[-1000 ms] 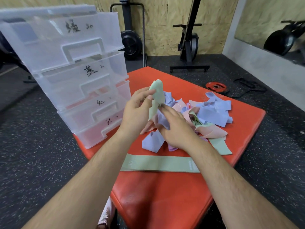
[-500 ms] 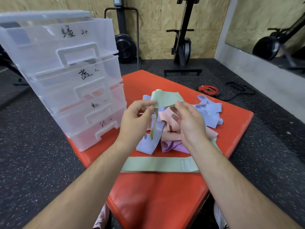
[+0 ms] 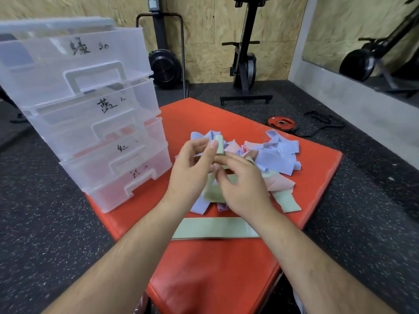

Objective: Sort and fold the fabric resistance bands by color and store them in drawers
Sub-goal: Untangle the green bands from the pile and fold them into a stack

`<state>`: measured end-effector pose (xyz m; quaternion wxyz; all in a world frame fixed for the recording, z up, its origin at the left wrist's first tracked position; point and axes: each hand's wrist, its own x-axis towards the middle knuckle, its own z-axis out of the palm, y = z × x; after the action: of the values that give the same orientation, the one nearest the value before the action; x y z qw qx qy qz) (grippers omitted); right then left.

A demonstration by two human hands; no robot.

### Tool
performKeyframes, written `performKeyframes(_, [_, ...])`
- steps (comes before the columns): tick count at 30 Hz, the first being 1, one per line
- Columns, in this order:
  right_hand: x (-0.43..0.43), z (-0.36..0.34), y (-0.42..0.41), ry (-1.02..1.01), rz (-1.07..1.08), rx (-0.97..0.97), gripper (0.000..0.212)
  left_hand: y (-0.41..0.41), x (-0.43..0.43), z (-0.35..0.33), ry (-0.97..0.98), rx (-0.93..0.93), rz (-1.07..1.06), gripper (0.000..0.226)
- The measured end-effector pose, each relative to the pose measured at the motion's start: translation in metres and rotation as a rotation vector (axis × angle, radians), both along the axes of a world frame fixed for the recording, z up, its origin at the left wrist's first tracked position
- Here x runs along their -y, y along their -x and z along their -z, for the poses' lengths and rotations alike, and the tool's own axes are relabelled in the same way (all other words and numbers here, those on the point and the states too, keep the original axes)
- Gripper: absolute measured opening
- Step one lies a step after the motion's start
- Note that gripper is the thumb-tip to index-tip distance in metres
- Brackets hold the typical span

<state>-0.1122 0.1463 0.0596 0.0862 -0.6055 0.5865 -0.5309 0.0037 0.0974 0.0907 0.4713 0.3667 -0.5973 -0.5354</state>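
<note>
While the left hand (image 3: 192, 173) and right hand (image 3: 243, 191) both pinch one green band (image 3: 209, 194), a flat band (image 3: 213, 227) lies just nearer than the grip, the unsorted pile (image 3: 278, 155) sits just beyond, and the drawers (image 3: 95, 123) leftward seem unfilled.

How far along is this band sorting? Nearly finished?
Early days. One sage-green fabric band lies flat on the red padded mat. The left hand and right hand hold a second green band. A mixed pile of blue, pink, green and purple bands waits, and the clear plastic drawers are all closed.
</note>
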Motion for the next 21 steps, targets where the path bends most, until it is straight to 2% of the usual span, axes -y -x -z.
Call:
performKeyframes(1, [0.0, 0.002, 0.001, 0.004, -0.038, -0.113, 0.019, -0.002, 0.001, 0.0, -0.001, 0.014, -0.016, 0.036])
performKeyframes(2, [0.0, 0.003, 0.0, 0.003, -0.071, -0.144, 0.017, -0.005, 0.003, 0.0, 0.015, 0.05, -0.035, 0.037])
performKeyframes(4, [-0.002, 0.002, -0.001, 0.005, -0.089, -0.074, 0.014, -0.011, 0.009, 0.001, 0.044, 0.129, -0.081, 0.026])
performKeyframes(7, [0.005, 0.002, 0.0, -0.014, 0.006, 0.121, 0.011, -0.017, 0.014, 0.0, 0.096, 0.178, -0.119, 0.009])
performKeyframes(11, [0.023, 0.003, 0.0, -0.123, -0.037, 0.193, 0.035, -0.021, 0.012, 0.0, 0.171, 0.225, -0.043, 0.011])
performKeyframes(13, [0.027, 0.003, 0.0, -0.215, -0.1, 0.235, 0.026, -0.023, 0.011, 0.001, 0.206, 0.232, -0.024, 0.01])
performKeyframes(16, [0.029, 0.001, 0.0, -0.21, -0.124, 0.205, 0.004, -0.026, 0.017, 0.003, 0.289, 0.305, -0.09, 0.005])
performKeyframes(18, [0.029, -0.001, 0.003, -0.212, -0.164, 0.191, 0.003, -0.029, 0.019, 0.002, 0.269, 0.275, -0.11, 0.004])
performKeyframes(21, [0.027, 0.0, 0.013, -0.347, -0.212, 0.104, 0.01, -0.036, 0.023, -0.002, 0.188, 0.133, -0.148, 0.009])
